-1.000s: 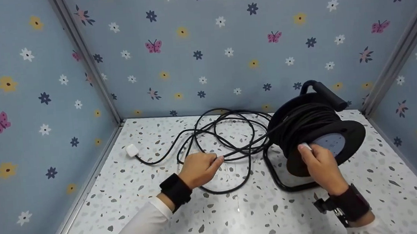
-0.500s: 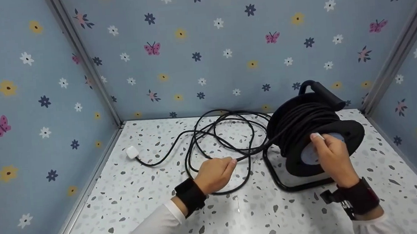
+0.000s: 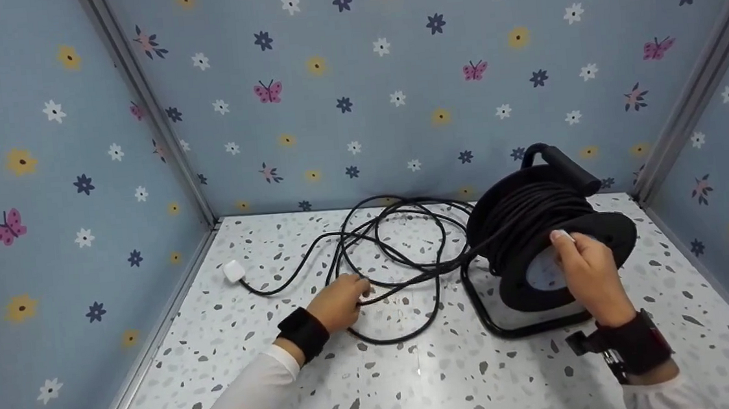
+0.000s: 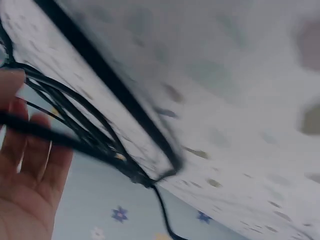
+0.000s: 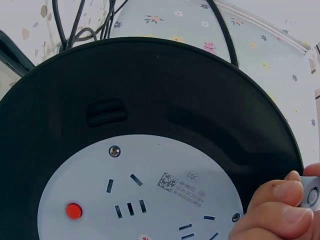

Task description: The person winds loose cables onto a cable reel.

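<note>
A black cable reel [image 3: 619, 231] with a pale round socket panel [image 5: 125, 185] stands on its tube frame at the right. My right hand [image 3: 588, 271] grips the small grey crank knob [image 5: 312, 192] at the edge of the reel's front flange. Black cable [image 3: 403, 286] runs from the wound drum towards my left hand [image 3: 341, 300], which is low over the floor-side loops. In the left wrist view, its fingers [image 4: 57, 167] are fairly straight and apart, with a blurred cable lying across them. The thumb stands away from the fingers.
Loose cable loops [image 3: 374, 197] spread over the speckled white surface [image 3: 417, 382] left of the reel. A white plug [image 3: 234, 271] ends the cable at the far left. Flowered blue panels [image 3: 395, 98] enclose the back and both sides.
My left hand moved right towards the reel with the cable, then back left and its fingers loosened. My right hand, on the knob, shifted right as the reel turned.
</note>
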A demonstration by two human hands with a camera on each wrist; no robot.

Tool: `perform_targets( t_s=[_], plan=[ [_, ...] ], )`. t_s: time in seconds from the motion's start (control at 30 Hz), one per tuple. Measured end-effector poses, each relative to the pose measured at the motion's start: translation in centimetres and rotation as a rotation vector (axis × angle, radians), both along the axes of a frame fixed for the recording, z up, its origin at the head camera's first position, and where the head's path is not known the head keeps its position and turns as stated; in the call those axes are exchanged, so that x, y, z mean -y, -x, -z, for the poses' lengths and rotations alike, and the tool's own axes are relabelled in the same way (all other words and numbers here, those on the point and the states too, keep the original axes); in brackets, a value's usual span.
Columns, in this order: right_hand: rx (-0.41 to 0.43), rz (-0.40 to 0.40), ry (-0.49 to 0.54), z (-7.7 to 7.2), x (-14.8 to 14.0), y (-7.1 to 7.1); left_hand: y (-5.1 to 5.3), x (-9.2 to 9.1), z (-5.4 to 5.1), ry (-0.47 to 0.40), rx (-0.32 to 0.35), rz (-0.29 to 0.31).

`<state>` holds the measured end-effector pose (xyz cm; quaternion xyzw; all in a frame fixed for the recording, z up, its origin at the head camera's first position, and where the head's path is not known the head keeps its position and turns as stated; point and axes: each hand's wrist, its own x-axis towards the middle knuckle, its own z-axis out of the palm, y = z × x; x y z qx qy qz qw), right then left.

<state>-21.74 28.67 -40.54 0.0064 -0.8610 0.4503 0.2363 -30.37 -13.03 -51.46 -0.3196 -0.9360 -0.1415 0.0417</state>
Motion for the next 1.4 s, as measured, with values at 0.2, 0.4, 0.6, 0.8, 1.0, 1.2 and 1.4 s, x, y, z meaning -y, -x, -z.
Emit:
perform_targets(
  t_s=[0.2,0.4,0.6,0.8,1.0,1.2,1.4],
  plan=[
    [0.012,0.03,0.006,-0.3,-0.7,0.1,1.8,3.6,-1.0,-0.199,-0.124,-0.186],
    [0.014,0.072,0.011,-0.6,-1.5,0.1,2.7,5.1,-3.6,-0.425,-0.282,-0.282],
    [0.008,0.091,0.026,-0.7,-2.0,0.3,2.9,4.8,-7.6,-0.841,-0.254,-0.356],
    [0.014,0.102,0.025,-0.9,-2.6,0.3,2.4,4.2,-9.8,-0.936,-0.235,-0.283],
    [0.068,0.154,0.026,-0.9,-4.2,0.5,1.8,4.2,-9.3,-0.746,-0.519,-0.275],
    [0.122,0.189,0.064,-0.4,-6.5,0.9,0.9,4.1,-8.3,-0.592,-0.627,-0.232],
    [0.145,0.222,0.004,0.9,-8.4,1.3,0.4,3.3,-7.6,-0.45,-0.683,-0.137]
  ],
)
